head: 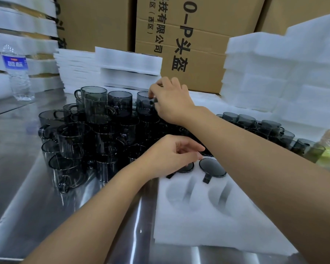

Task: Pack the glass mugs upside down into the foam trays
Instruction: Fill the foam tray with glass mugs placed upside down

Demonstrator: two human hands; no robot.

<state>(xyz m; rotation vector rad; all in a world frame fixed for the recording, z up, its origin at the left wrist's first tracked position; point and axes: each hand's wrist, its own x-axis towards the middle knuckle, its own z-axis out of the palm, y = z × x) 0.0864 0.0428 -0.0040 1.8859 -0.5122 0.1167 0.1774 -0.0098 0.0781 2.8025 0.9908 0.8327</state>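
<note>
Several smoky grey glass mugs point(95, 119) stand stacked on the steel table, left of centre. A white foam tray point(213, 221) lies in front of me with two empty round pockets near its front. An upside-down mug point(212, 167) sits in one pocket behind them. My left hand point(168, 155) has curled fingers on another upside-down mug point(187, 167) set in the neighbouring pocket. My right hand point(170, 100) reaches across to the back of the pile and grips a mug point(144, 101) by its rim and handle.
More mugs point(265, 128) lie in a row at the right, by a tall stack of foam trays point(286, 73). Another foam stack point(111, 69) and cardboard boxes point(189, 44) stand behind. A water bottle point(17, 73) is at far left on the steel table point(17, 168).
</note>
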